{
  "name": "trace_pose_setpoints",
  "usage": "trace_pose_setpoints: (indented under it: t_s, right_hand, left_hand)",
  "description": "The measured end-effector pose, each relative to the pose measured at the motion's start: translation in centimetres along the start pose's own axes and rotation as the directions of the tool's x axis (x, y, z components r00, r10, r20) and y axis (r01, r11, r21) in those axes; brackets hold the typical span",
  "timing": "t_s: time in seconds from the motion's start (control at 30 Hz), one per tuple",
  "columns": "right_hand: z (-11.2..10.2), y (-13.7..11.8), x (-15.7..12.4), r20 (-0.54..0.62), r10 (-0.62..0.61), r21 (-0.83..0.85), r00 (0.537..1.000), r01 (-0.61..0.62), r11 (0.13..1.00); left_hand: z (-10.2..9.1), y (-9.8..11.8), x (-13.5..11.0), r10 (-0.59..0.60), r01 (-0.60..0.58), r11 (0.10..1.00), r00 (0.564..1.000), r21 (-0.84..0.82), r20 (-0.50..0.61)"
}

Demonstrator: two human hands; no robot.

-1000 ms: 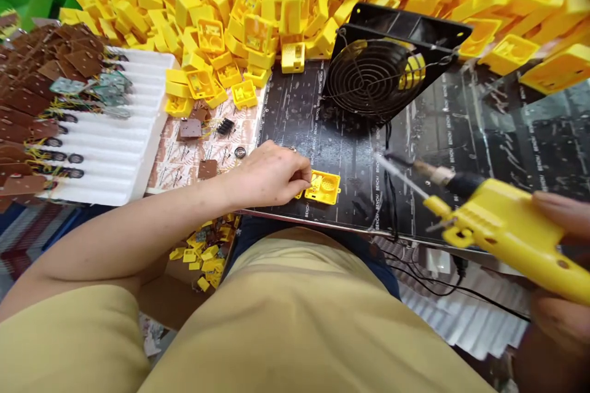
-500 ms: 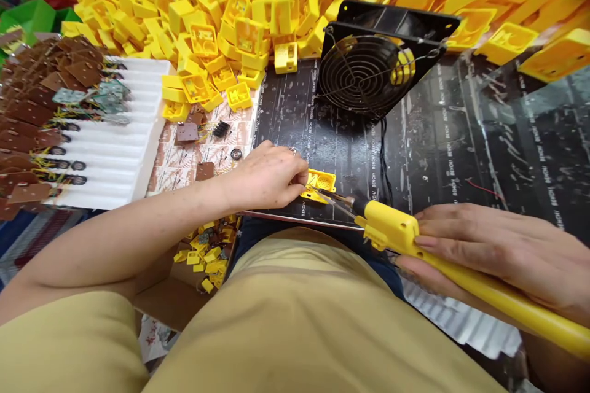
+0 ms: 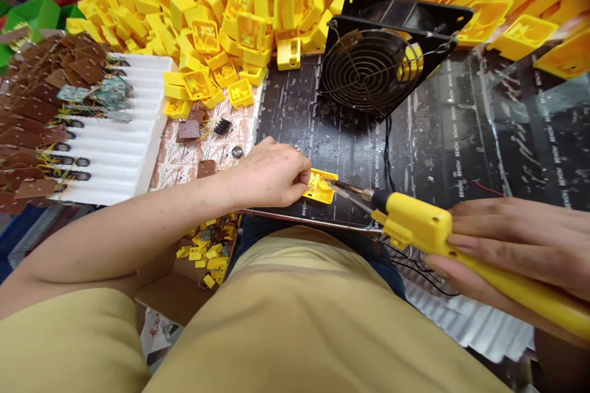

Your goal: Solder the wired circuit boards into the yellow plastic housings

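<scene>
My left hand (image 3: 280,173) is closed in a pinch at the left end of a small yellow plastic casing (image 3: 326,195). Its fingertips are hidden, so what they grip cannot be made out. The casing lies open side up on the black bench, with small parts inside. My right hand (image 3: 516,242) is wrapped around a yellow soldering gun (image 3: 417,221), which has a thin feed tube below its barrel. The metal tip of the gun points left and reaches the right part of the casing; whether it touches cannot be told.
A black fan (image 3: 364,73) stands behind the casing, its cable running down the bench (image 3: 428,135). Many yellow casings (image 3: 251,31) are heaped at the back. At left, a white ribbed tray (image 3: 142,116) holds brown circuit boards (image 3: 37,107). A cardboard box (image 3: 175,288) with yellow pieces sits below.
The soldering gun and my right hand have moved right, drawing the tip back from near my left fingers to the casing's right part. My left hand stays at the casing.
</scene>
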State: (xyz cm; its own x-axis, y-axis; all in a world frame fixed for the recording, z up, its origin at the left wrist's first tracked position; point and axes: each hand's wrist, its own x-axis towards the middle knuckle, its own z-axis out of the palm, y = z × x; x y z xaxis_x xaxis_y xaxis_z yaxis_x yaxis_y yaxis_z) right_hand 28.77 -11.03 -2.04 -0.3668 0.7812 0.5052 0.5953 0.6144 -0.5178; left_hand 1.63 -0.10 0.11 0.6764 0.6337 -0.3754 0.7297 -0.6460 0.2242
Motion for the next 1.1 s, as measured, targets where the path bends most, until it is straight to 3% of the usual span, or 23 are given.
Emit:
trace_pose_setpoints:
  t_s: [0.17,0.3,0.47,0.6,0.7,0.83,0.93,1.0,1.1]
  right_hand:
    - [-0.6,1.4,-0.6,0.102,-0.106,0.014,0.989,0.106,0.994]
    - [-0.2,1.9,-1.0,0.066,-0.108,0.074,0.992,0.103,0.992]
    - [0.3,1.6,-1.6,-0.025,-0.002,0.044,1.000,0.003,0.999]
    - [-0.1,2.3,-1.1,0.086,-0.031,0.052,0.996,0.027,0.998]
    - [-0.1,2.7,-0.9,0.071,-0.037,0.047,0.997,0.034,0.998]
    - [0.4,2.2,-1.4,0.008,-0.001,0.014,1.000,0.001,1.000]
    - [0.8,1.6,-1.8,-0.081,0.041,-0.021,0.996,-0.042,0.999]
    - [0.9,1.5,-1.9,-0.071,0.019,-0.025,0.997,-0.021,0.999]
    - [0.9,1.5,-2.0,-0.068,0.002,-0.030,0.998,-0.004,1.000]
  left_hand:
    - [0.0,0.1,-0.1,-0.003,0.003,1.000,1.000,0.003,0.005]
    - [0.1,0.3,-0.4,-0.002,0.002,0.999,1.000,0.036,-0.014]
    - [0.9,-0.4,-0.7,0.023,-0.027,0.999,0.981,-0.022,-0.192]
    - [2.1,-1.2,-0.6,-0.021,-0.029,0.990,0.940,-0.139,-0.341]
    - [2.7,-1.2,-0.7,-0.003,-0.038,0.995,0.915,-0.093,-0.403]
    - [2.7,-0.8,-1.1,0.011,-0.084,0.982,0.917,-0.167,-0.399]
    - [2.7,-0.6,-1.2,-0.049,-0.068,0.936,0.946,-0.345,-0.320]
    - [2.7,-0.6,-1.1,-0.107,-0.027,0.910,0.948,-0.413,-0.299]
    - [2.7,-0.6,-1.1,-0.145,0.007,0.935,0.919,-0.354,-0.365]
